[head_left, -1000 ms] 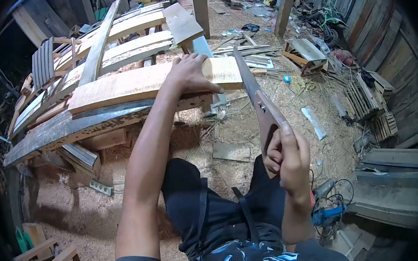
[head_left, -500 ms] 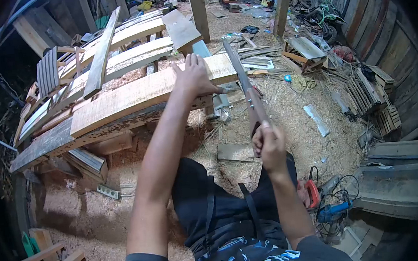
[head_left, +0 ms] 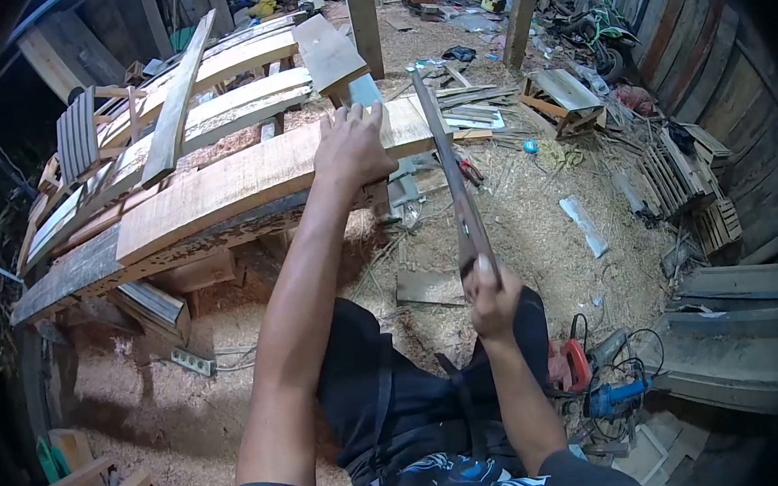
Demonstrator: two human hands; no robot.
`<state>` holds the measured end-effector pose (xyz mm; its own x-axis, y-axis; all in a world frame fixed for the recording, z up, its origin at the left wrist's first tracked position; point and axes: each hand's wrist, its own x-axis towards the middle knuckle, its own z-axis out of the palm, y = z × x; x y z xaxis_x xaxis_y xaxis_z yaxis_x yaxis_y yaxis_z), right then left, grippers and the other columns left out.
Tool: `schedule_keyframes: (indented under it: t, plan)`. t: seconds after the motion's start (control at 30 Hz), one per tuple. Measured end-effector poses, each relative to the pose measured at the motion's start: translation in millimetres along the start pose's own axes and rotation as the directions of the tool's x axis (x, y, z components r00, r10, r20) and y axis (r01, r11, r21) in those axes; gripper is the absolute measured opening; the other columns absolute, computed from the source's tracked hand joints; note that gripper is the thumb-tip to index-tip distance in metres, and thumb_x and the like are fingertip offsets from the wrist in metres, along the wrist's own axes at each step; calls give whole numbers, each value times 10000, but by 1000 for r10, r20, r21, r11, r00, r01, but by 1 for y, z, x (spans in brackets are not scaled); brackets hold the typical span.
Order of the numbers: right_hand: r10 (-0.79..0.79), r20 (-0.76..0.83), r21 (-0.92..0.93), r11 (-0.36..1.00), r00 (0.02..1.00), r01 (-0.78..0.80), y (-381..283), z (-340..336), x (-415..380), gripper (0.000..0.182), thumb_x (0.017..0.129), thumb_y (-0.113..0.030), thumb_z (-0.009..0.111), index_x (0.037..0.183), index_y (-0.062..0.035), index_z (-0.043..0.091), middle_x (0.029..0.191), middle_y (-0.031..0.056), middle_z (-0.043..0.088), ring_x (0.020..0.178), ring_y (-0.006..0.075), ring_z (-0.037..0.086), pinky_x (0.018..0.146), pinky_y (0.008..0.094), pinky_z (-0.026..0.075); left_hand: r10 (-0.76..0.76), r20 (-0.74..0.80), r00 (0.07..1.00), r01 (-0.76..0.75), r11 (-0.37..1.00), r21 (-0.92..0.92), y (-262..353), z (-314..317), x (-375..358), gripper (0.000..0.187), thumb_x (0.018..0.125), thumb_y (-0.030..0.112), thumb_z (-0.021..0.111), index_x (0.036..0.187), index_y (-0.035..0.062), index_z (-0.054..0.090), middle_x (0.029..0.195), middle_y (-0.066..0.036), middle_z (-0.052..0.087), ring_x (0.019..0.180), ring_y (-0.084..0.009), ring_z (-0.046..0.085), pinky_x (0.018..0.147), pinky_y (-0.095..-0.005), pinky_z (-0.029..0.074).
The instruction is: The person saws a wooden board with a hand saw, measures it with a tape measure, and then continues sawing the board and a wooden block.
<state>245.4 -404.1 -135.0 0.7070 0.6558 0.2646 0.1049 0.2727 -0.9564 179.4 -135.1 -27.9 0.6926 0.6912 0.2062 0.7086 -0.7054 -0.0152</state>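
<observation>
A pale wooden plank [head_left: 229, 187] lies across a rough, weathered beam [head_left: 81, 272]. Over its top, near the right end, my left hand [head_left: 352, 147] is closed with the fingers curled past the far edge. My right hand [head_left: 492, 297] grips the handle end of a handsaw [head_left: 453, 178]. Seen nearly edge-on, the long blade points away from me and crosses the plank's right end. The saw's teeth and most of the handle are hidden.
More boards lie at the upper left, with a loose plank [head_left: 179, 104] slanting across them. Wood shavings cover the floor. A power strip [head_left: 193, 362] sits below the beam. Blue power tool [head_left: 622, 394], pliers [head_left: 470, 172] and tape measure [head_left: 529, 146] lie to the right.
My right hand has drawn the saw back towards my body. My left thumb, earlier stretched towards the blade, is now tucked in by the hand. The view has shifted slightly.
</observation>
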Motion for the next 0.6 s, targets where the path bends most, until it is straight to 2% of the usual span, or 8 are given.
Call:
schedule_keyframes:
  t: [0.1,0.2,0.3,0.33,0.37,0.47,0.5,0.6]
  plan:
    - [12,17,40,999,1000,-12,-8,15,19,471,1027,-336,485,649,-71,393,561,-15,386,469,80,374,454,257,298,30,4,1000,-30,999,-40,-1,-8,-4,1009,653,483,761,1496,95,367,1459,-204,455,1381,-353,412,1180,-478,296]
    - [-61,17,15,998,998,61,9,-6,-37,466,1037,-320,473,651,-68,409,566,-8,405,470,80,389,451,257,297,20,-1,1000,-20,999,-42,-1,-7,-4,997,633,438,748,1489,89,374,1434,-192,474,1370,-345,423,1176,-477,302]
    - [-13,-30,33,999,999,14,11,-4,-38,424,998,-325,545,677,-48,540,588,-33,477,547,54,451,498,248,344,22,-11,1000,-22,999,-48,-1,-5,-3,1009,624,415,752,1498,88,367,1437,-193,469,1380,-340,409,1183,-471,293]
    - [-12,-30,76,997,999,15,3,8,-14,436,1000,-319,535,655,-53,525,572,-30,471,531,57,446,490,255,338,27,-17,999,-28,999,-41,-1,-3,-4,1012,622,409,752,1501,89,366,1438,-194,469,1381,-338,407,1185,-470,291]
    - [4,57,62,998,998,-8,1,11,13,462,1005,-326,526,628,-59,507,562,-19,474,530,64,453,492,267,338,28,17,999,-27,998,-62,1,-10,-6,1019,623,400,753,1512,95,359,1448,-198,459,1385,-338,403,1190,-468,286]
    - [10,54,69,998,998,-13,-7,19,43,489,1011,-338,520,609,-60,497,549,-12,472,516,72,450,486,279,335,21,-4,1000,-21,999,-42,1,-7,-5,1023,626,393,756,1518,91,354,1459,-204,451,1384,-345,405,1190,-472,285]
    - [18,35,-39,999,999,-17,-6,7,23,487,1018,-326,507,614,-54,499,549,-19,470,507,71,443,480,281,334,23,14,1000,-23,999,-44,2,-8,-5,1021,629,390,756,1518,90,353,1461,-207,449,1384,-349,405,1190,-475,284]
    - [11,24,-29,1000,1000,-11,-10,-14,-28,482,1027,-321,494,626,-54,484,546,-21,447,490,72,422,464,276,326,15,4,1000,-15,999,-33,-1,-10,-1,1018,635,386,757,1519,90,350,1464,-216,445,1383,-358,405,1188,-486,282]
